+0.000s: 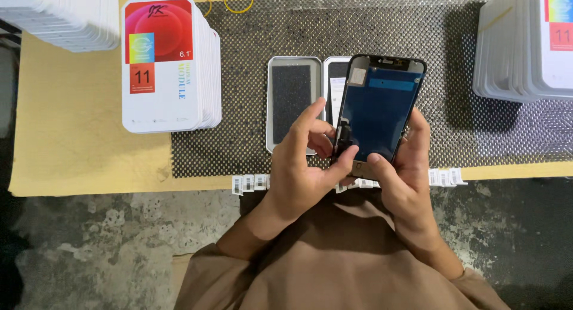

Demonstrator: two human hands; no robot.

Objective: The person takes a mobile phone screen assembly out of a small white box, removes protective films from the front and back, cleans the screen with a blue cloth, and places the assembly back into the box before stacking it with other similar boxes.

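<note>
Stacked white boxes (170, 65) (rubber bands (237, 0) behind).

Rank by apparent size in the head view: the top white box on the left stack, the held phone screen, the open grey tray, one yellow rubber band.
1. White box
2. Phone screen, though it's nearer the camera
3. Grey tray, partly hidden by the left hand; order with the screen is unsure
4. Rubber band

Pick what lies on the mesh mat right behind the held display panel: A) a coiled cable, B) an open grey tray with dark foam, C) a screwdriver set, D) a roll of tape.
B: the open grey tray with a dark foam insert lies on the mesh mat, just behind the display panel held by both hands.
</note>
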